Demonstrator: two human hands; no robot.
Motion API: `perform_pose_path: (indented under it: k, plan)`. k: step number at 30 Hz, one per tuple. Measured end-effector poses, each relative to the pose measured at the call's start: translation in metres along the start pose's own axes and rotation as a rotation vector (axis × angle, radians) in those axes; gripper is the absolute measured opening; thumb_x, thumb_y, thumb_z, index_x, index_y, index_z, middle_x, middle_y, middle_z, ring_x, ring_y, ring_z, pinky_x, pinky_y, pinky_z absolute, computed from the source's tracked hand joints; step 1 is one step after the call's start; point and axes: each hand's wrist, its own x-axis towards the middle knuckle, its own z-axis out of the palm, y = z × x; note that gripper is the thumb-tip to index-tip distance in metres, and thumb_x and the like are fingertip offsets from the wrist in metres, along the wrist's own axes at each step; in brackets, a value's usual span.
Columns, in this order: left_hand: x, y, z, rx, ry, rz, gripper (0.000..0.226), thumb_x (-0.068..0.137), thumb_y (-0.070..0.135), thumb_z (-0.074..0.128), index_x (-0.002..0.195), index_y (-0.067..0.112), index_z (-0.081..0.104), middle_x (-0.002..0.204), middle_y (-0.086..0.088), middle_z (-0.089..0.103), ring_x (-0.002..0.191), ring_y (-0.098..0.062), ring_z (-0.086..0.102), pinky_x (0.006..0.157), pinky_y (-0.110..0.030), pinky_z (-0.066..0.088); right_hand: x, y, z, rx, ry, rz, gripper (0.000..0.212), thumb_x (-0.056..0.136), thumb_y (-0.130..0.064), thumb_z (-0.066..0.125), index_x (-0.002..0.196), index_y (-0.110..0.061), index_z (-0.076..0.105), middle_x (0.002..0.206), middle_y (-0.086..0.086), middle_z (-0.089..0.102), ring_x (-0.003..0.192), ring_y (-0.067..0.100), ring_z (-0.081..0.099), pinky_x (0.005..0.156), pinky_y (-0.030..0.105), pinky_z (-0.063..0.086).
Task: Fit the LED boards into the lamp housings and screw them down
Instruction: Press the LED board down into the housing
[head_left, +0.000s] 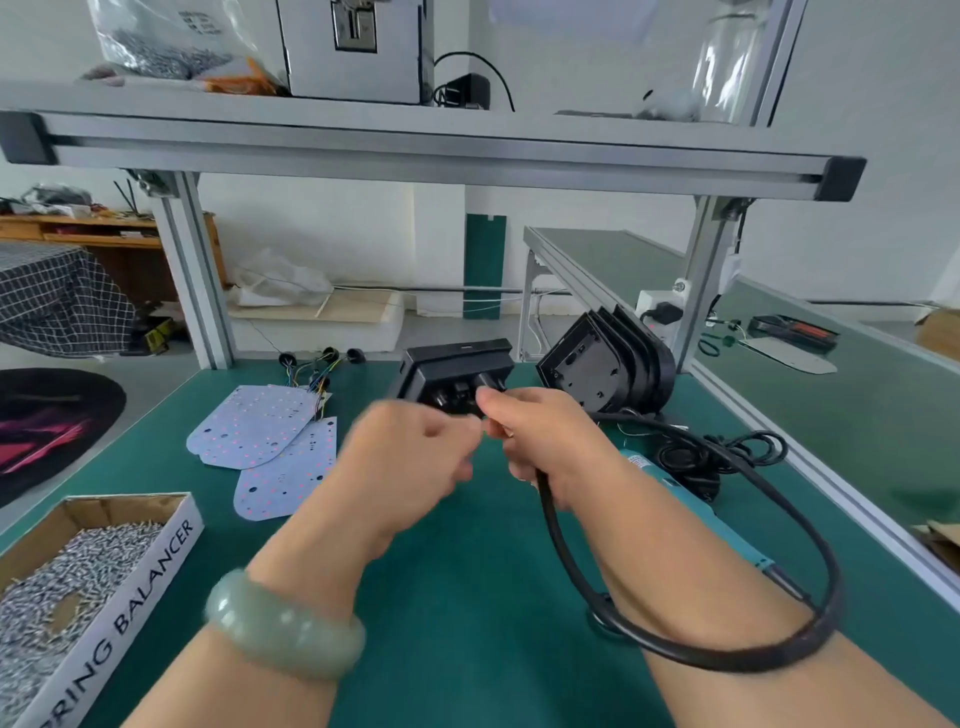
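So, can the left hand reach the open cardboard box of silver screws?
Probably yes: the left hand hovers over bare green mat, and nothing stands between it and the cardboard box.

The tabletop (467, 571) is dark green. On its left half the LED boards (249, 431) are pale lilac-white, dotted with red spots and small dark holes. The wires (319, 371) at their far end are yellow, blue and green. The lamp housing (457, 364) near the far edge is black, and so is the stack of housings (608, 369) toward the far right corner. At the near left corner the box (156, 566) is brown cardboard with a white side lettered in black; the screws (78, 566) in it are silver-grey. On the right half the screwdriver (693, 499) is teal, the cable (727, 662) black. The bracelet (283, 629) is pale milky green. The shelf frame (415, 150) above is silver-grey with black end caps.
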Motion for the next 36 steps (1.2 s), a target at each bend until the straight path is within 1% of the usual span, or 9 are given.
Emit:
perform_pose_path:
  k: [2,3,5,9,12,15,20,29,36]
  plan:
    - [-0.008,0.001,-0.017,0.032,0.390,0.279,0.019,0.077,0.042,0.068,0.088,0.027,0.066,0.083,0.018,0.069,0.075,0.005,0.059,0.075,-0.025,0.051,0.000,0.004,-0.004,0.105,-0.021,0.007,0.022,0.092,-0.022,0.064,0.107,-0.006,0.061,0.075,0.003,0.065,0.035,0.004,0.027,0.036,0.018,0.025]
    - [-0.008,0.001,-0.023,0.072,0.453,0.353,0.040,0.074,0.045,0.073,0.108,0.031,0.059,0.100,0.023,0.062,0.090,0.010,0.054,0.082,-0.019,0.046,0.000,0.006,-0.003,0.135,-0.027,-0.002,0.026,0.091,-0.019,0.065,0.113,-0.005,0.059,0.078,0.005,0.067,0.035,0.004,0.026,0.037,0.018,0.026]
    - [0.001,-0.007,-0.026,0.122,0.305,0.306,0.079,0.071,0.039,0.080,0.138,0.030,0.040,0.120,0.022,0.048,0.112,0.004,0.046,0.094,-0.018,0.034,-0.002,0.010,0.002,0.155,-0.035,-0.045,0.019,0.090,-0.016,0.066,0.107,-0.011,0.060,0.080,0.009,0.069,0.034,0.005,0.026,0.038,0.019,0.025]
    - [0.011,-0.022,-0.011,0.147,0.224,0.356,0.039,0.076,0.020,0.077,0.091,0.049,0.056,0.077,0.022,0.063,0.073,-0.004,0.060,0.061,-0.010,0.042,-0.002,0.015,0.013,0.180,0.039,-0.105,0.010,0.086,-0.020,0.071,0.091,-0.024,0.063,0.094,0.033,0.066,0.038,0.009,0.033,0.041,0.021,0.028]
    - [0.011,-0.030,-0.009,0.110,0.292,0.368,0.032,0.076,0.024,0.076,0.079,0.049,0.055,0.066,0.019,0.065,0.069,0.003,0.059,0.054,-0.008,0.041,0.000,0.022,0.016,0.288,0.009,-0.116,0.006,0.088,-0.013,0.068,0.091,-0.016,0.065,0.087,0.019,0.073,0.053,0.009,0.062,0.054,0.021,0.050]
    - [0.008,-0.031,-0.012,0.032,0.291,0.364,0.027,0.077,0.023,0.075,0.075,0.043,0.056,0.068,0.032,0.062,0.063,0.010,0.056,0.053,-0.004,0.039,0.001,0.027,0.021,0.475,-0.071,-0.178,0.013,0.090,0.001,0.060,0.093,-0.009,0.068,0.083,0.007,0.074,0.075,0.015,0.072,0.069,0.023,0.057]
    - [0.006,-0.030,-0.010,-0.023,0.269,0.390,0.027,0.079,0.017,0.074,0.074,0.037,0.057,0.059,0.032,0.060,0.057,0.011,0.055,0.050,-0.003,0.038,-0.001,0.032,0.029,0.752,-0.114,-0.138,0.015,0.091,0.002,0.054,0.097,-0.006,0.066,0.078,0.005,0.074,0.068,0.011,0.070,0.065,0.018,0.055]
    - [0.001,-0.031,-0.001,-0.013,0.330,0.416,0.033,0.079,0.016,0.075,0.077,0.043,0.056,0.065,0.035,0.061,0.062,0.012,0.056,0.054,-0.002,0.039,-0.002,0.027,0.032,0.862,-0.113,-0.006,0.025,0.094,-0.003,0.055,0.118,0.001,0.060,0.080,0.011,0.070,0.059,0.011,0.065,0.056,0.018,0.054]
    - [0.001,-0.037,-0.004,-0.054,0.340,0.414,0.029,0.080,0.015,0.076,0.079,0.040,0.060,0.068,0.030,0.064,0.061,0.009,0.058,0.054,-0.003,0.040,0.001,0.028,0.030,0.866,-0.176,0.054,0.017,0.093,0.001,0.053,0.110,0.001,0.060,0.074,0.008,0.072,0.061,0.011,0.069,0.053,0.016,0.053]
